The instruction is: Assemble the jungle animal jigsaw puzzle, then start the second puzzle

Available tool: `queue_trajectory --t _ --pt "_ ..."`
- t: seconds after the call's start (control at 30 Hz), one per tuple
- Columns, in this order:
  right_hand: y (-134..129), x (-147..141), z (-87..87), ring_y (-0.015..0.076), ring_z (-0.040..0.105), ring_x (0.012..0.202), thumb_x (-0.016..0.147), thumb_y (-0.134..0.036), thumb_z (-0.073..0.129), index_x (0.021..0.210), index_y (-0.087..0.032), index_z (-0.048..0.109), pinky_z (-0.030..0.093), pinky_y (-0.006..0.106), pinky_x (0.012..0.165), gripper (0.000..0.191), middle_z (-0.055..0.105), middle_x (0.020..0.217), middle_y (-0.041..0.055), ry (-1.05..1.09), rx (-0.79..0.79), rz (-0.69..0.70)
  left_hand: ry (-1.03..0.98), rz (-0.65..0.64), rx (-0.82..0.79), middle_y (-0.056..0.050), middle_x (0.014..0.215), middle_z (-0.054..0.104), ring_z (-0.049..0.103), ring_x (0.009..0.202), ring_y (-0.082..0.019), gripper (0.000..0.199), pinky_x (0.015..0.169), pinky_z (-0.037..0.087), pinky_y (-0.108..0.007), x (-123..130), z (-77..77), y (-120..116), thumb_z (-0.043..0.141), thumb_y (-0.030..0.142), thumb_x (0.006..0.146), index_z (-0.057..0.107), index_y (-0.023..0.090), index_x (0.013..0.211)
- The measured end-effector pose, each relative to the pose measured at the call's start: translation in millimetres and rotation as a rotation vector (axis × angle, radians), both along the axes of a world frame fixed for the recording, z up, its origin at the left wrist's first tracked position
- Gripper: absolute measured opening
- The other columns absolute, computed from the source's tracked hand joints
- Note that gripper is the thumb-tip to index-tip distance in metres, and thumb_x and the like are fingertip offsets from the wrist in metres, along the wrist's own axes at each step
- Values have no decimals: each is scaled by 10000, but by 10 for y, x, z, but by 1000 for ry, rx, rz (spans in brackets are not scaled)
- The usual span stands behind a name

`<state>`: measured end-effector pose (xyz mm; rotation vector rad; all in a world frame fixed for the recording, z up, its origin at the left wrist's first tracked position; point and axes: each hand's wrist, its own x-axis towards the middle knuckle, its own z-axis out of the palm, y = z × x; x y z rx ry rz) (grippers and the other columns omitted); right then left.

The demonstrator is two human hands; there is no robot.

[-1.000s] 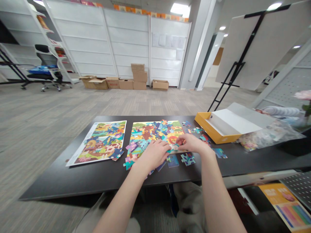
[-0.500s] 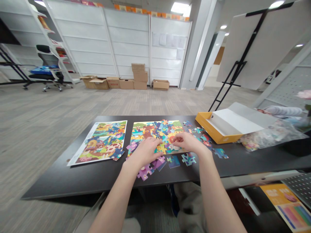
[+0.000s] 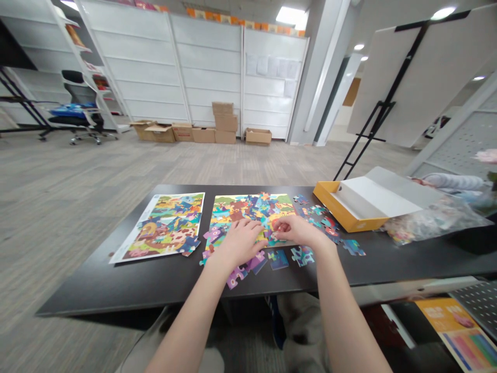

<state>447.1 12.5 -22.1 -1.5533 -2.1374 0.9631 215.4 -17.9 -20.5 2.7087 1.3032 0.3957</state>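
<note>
Flat, open left hand point(image 3: 241, 242) on colourful cardboard jigsaw pieces point(image 3: 252, 210); curled right hand point(image 3: 297, 231) just beside it, grip impossible to call; pieces piled on a glossy printed puzzle board point(image 3: 219, 212), matte black tabletop point(image 3: 128, 285) underneath; yellow cardboard box point(image 3: 349, 224) off to the right.

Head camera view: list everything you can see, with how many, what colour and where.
Table: one, black, in front of the person.
Printed puzzle picture: one, multicoloured, left on the table.
Part-built jigsaw puzzle: one, multicoloured, middle of the table.
Loose jigsaw pieces: many, mixed colours, around the puzzle.
Open box: one, orange and white, right on the table.
Plastic bag of pieces: one, clear, right of the box.
Cardboard boxes: about eight, brown, along the far wall.
Office chair: one, black and blue, far left.
Easel board: one, white on a black stand, far right.
Co-worker's sleeve: one, pale, right edge.
Left hand: one, flat on the puzzle.
Right hand: one, fingertips on the puzzle's near edge.
</note>
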Motion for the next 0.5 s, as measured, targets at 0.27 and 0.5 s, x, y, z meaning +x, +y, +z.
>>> queue_trajectory --t 0.27,0.5 --pt "17 -8 26 130 558 644 741 -313 746 856 -175 728 407 228 584 180 641 689 -16 -24 -4 -2 1 18 15 -117 1472 574 492 1343 -331 497 1118 375 -501 -2 -76 17 544 529 983 575 231 1380" --pt "27 43 44 139 567 653 701 -258 734 875 -166 739 436 235 603 197 642 689 -12 54 -57 25 -49 -23 25 -105 1397 617 519 1314 -303 378 1115 397 -472 -47 15 -29 597 452 972 636 223 1270"
